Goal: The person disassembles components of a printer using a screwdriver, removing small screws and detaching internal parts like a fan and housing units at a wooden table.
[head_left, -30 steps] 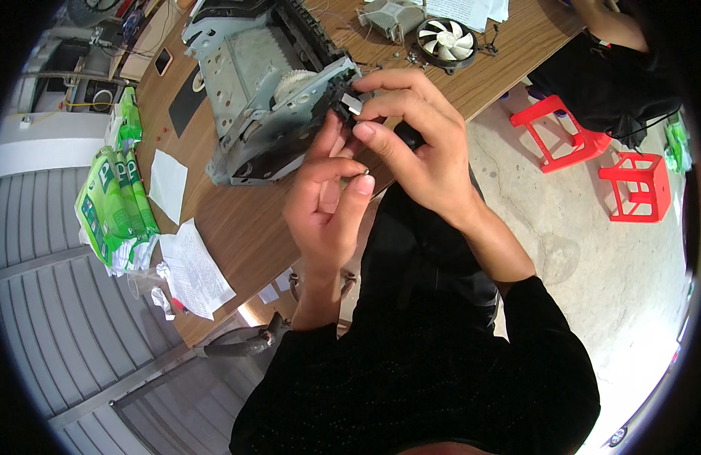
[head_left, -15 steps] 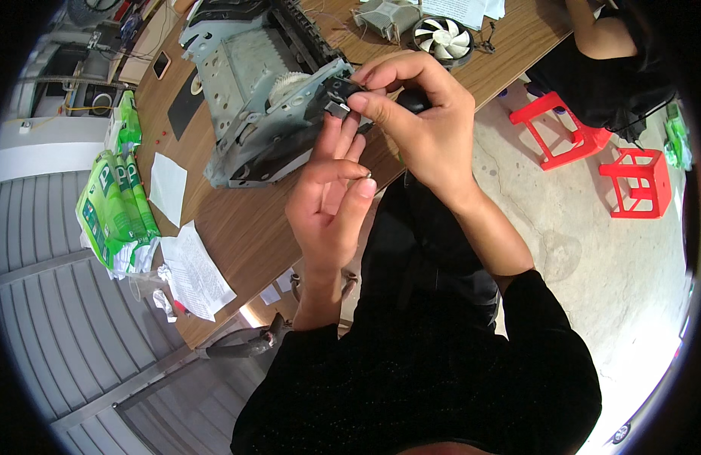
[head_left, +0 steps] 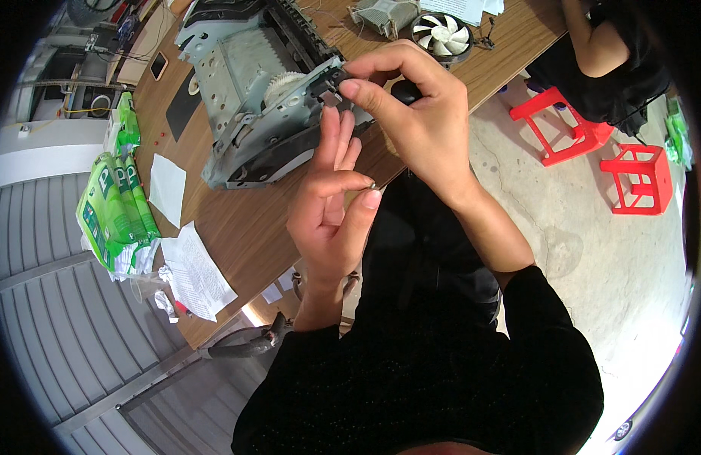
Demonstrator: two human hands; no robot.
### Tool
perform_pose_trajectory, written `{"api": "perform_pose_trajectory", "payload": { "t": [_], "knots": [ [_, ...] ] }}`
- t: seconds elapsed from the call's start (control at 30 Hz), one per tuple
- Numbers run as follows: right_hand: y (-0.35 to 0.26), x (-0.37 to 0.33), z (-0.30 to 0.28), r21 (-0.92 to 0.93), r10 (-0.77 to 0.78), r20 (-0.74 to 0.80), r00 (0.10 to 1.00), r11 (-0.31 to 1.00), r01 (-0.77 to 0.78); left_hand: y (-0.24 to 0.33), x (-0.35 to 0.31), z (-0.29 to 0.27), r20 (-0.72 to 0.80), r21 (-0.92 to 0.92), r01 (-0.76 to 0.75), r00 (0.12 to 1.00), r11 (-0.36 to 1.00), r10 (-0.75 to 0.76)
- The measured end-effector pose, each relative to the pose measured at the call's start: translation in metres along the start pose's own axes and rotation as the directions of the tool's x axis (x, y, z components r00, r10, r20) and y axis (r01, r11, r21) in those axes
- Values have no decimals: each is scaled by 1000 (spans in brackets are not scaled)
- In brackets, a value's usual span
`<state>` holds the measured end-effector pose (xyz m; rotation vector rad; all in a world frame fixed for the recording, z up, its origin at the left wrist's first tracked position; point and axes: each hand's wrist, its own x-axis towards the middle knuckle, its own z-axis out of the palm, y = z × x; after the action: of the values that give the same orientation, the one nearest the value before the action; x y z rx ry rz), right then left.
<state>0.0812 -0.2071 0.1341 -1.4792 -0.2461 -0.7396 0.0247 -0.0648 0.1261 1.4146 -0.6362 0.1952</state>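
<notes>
Between the thumb and index finger of my right hand (head_left: 426,125) is a small black part with a metal piece (head_left: 331,89), held at the near right corner of a grey metal machine chassis (head_left: 240,76). Whether the part touches the chassis cannot be told. My left hand (head_left: 320,227) is palm up just below it. Its thumb and index pinch a tiny metallic piece (head_left: 372,186), too small to name; the other fingers stretch toward the black part. Inside the chassis a white gear (head_left: 282,87) shows.
A fan (head_left: 443,36) with white blades and a grey metal block (head_left: 384,15) lie behind. Papers (head_left: 195,269), green packs (head_left: 115,205) and a phone (head_left: 159,66) are on the left. Red stools (head_left: 640,178) stand on the floor at right, near another person (head_left: 604,57).
My right hand has shifted slightly up and left with the black part, closer to the chassis. The left hand's outer fingers have come away from the part, and its pinch stays closed.
</notes>
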Motion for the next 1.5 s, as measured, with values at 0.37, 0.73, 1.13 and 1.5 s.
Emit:
{"api": "perform_pose_trajectory", "payload": {
  "t": [0.37, 0.73, 1.13, 1.5],
  "knots": [
    [-2, -1, -1, -10, 128, 72, 989, 992, -128, -1, 3, 0, 9, 27, -9, 1000, 1000, 9],
    [12, 15, -11, -59, -73, 186, 980, 995, 85, 10, -3, -1, 33, 228, -21, 999, 973, 14],
    [11, 6, -8, -94, -115, 96, 989, 988, 124, 3, 6, -5, 9, 366, -115, 993, 924, 120],
    [-3, -24, 1, -2, 51, -5, 999, 999, -51, -1, 4, 2, -61, 308, -122, 987, 944, 147]
  ]
}}
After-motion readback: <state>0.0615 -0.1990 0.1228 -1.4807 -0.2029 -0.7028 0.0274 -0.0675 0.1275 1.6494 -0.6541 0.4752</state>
